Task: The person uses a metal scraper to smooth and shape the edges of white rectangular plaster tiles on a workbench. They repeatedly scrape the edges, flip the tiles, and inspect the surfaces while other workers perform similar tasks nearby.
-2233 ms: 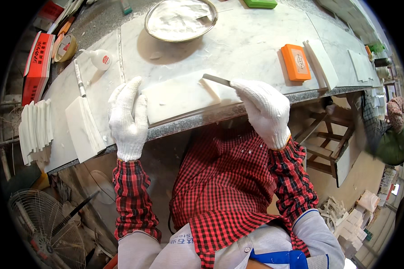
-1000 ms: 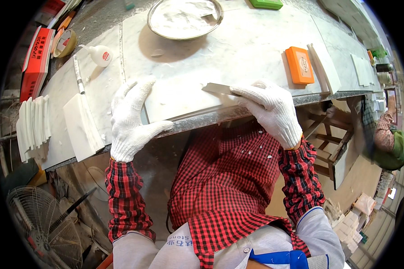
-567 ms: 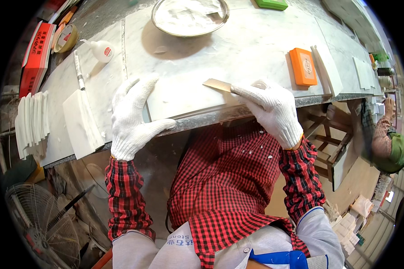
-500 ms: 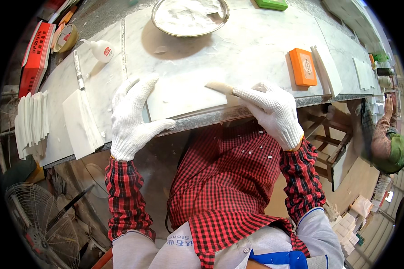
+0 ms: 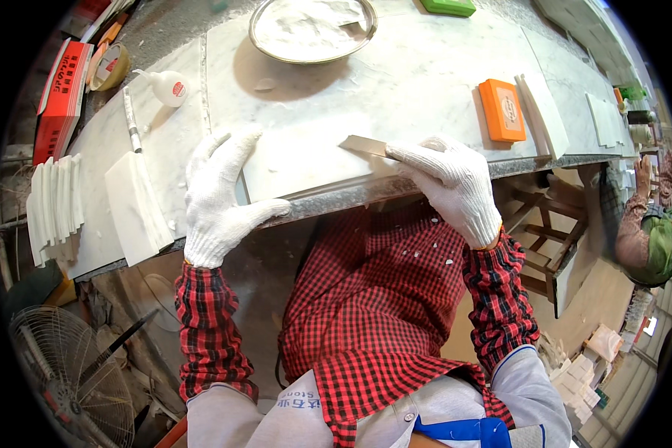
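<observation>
A pale rectangular stone tile [image 5: 295, 160] lies flat at the front edge of the bench. My left hand [image 5: 220, 190], in a white knitted glove, rests against its left end, thumb along the front edge and fingers stretched apart, gripping nothing. Over the tile's right part, my right hand [image 5: 448, 183], gloved alike, is closed on a flat metal scraper [image 5: 364, 145]. Its blade points left and its handle is hidden in the glove. Whether the blade touches the tile, I cannot tell.
Beyond the tile stands a metal bowl of white powder [image 5: 313, 30]. An orange box [image 5: 502, 110] sits right, a white squeeze bottle [image 5: 164, 86] left. Stacked tile strips [image 5: 56, 201] line the left edge. A fan [image 5: 75, 381] stands below; another person [image 5: 646, 231] is far right.
The scraper has turned slightly, so its blade now looks grey instead of pale. My right hand has shifted a touch to the left; my left hand stays in place.
</observation>
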{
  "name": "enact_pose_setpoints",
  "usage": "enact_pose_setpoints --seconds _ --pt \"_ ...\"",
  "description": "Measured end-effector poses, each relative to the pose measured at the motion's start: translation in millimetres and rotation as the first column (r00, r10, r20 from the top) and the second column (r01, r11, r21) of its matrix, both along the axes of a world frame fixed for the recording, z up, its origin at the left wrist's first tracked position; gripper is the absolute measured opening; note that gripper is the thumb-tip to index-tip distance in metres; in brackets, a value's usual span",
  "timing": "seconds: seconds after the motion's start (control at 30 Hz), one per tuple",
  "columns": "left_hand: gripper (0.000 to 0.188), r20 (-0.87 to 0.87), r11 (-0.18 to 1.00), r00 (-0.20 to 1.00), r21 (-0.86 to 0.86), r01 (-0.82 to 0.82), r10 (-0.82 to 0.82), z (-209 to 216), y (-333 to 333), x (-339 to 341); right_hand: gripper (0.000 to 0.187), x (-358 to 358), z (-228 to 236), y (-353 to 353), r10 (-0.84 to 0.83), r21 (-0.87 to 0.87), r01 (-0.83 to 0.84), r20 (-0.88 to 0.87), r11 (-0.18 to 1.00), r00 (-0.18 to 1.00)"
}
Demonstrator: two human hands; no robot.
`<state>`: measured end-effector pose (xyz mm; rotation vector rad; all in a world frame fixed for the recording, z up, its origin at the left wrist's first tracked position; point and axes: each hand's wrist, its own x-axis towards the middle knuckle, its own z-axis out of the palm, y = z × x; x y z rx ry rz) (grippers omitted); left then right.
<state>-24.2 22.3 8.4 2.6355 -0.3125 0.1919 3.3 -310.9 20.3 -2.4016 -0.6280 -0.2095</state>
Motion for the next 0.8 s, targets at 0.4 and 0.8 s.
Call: enact_pose_setpoints --seconds 0.4,0.8 --pt "0.101 0.017 1.0 1.0 -0.01 -0.003 0.004 0.0 -1.7 -0.8 0.031 -4.8 13.1 1.7 0.036 -0.234 -0.031 0.02 0.972 0.999" --pt "0.099 0.041 0.997 0.999 -0.075 0.016 -0.013 4.5 -2.4 2.3 0.034 -2.4 14.8 65.5 0.162 -0.02 -0.162 -0.016 0.987 0.987"
